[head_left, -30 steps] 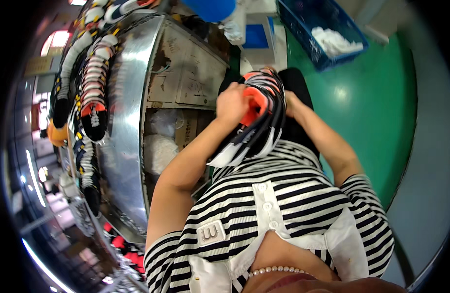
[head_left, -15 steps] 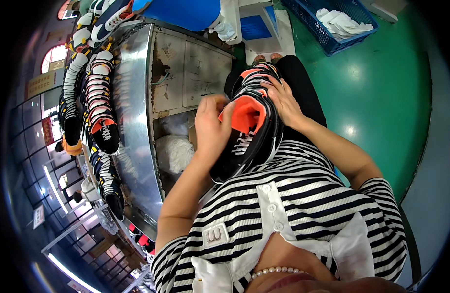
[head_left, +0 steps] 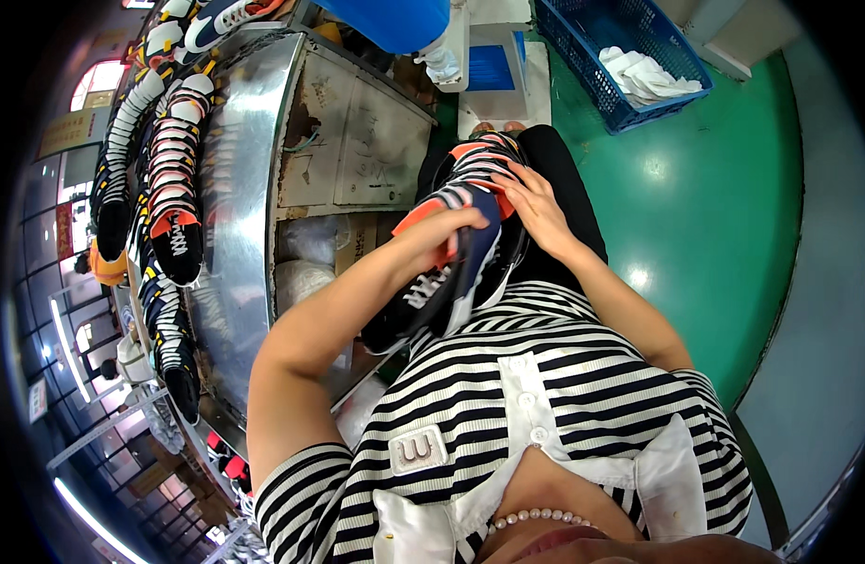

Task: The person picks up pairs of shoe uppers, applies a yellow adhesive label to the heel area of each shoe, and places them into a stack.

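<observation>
A row of nested shoe uppers (head_left: 479,167) with orange linings and black-and-white edges lies along my lap. My left hand (head_left: 440,233) is wrapped round the collar of the nearest shoe upper (head_left: 423,296), a black and dark blue one with white laces. Its toe tilts toward my left side, and motion smears its outline. The left fingertips are partly hidden behind the collar. On the right flank of the row rests my right hand (head_left: 537,209), its fingers stretched out over the uppers.
To the left stands a metal-topped table (head_left: 240,207) bearing more rows of nested shoe uppers (head_left: 176,155). Its cabinet (head_left: 357,141) has plastic bags in the lower opening. A blue crate (head_left: 630,115) with white pieces (head_left: 646,73) sits on the green floor, far right. Ahead is a blue container (head_left: 395,19).
My left hand has moved right across the collar and now grips it. The nearest upper has turned and tilted leftward. My right hand stays on the row. The whole view has shifted slightly.
</observation>
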The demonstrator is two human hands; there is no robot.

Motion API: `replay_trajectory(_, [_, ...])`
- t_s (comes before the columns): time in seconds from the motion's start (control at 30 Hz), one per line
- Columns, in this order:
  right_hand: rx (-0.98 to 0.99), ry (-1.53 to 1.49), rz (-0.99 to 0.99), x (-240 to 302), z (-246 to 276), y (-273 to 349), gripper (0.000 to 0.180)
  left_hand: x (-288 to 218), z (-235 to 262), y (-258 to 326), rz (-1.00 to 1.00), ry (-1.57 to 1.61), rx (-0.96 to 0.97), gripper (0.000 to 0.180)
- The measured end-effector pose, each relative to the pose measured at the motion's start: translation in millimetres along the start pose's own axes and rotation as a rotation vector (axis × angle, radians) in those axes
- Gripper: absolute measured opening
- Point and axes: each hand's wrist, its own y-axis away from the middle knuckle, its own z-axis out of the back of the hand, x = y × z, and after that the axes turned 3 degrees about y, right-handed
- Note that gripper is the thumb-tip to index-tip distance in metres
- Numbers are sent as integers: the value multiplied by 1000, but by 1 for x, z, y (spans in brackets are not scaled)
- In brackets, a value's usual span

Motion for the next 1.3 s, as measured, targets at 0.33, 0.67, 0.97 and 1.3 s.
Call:
replay_trajectory(0.33, [128, -599, -168, 109, 47, -88, 36, -37, -16, 116, -634, -316, -168, 61])
replay_trajectory(0.67, [-359, -768, -242, 70, 21, -133, 9, -51, 61, 62, -947, 451, -341, 44])
replay_trajectory(0.97, [-211, -187, -65, 102, 2, -157, 46, -106, 56, 16, -922, 55, -313, 34])
replay_trajectory(1.3, [-277, -227, -164, 53, 25, -174, 34, -143, 39, -32, -907, 119, -185, 42])
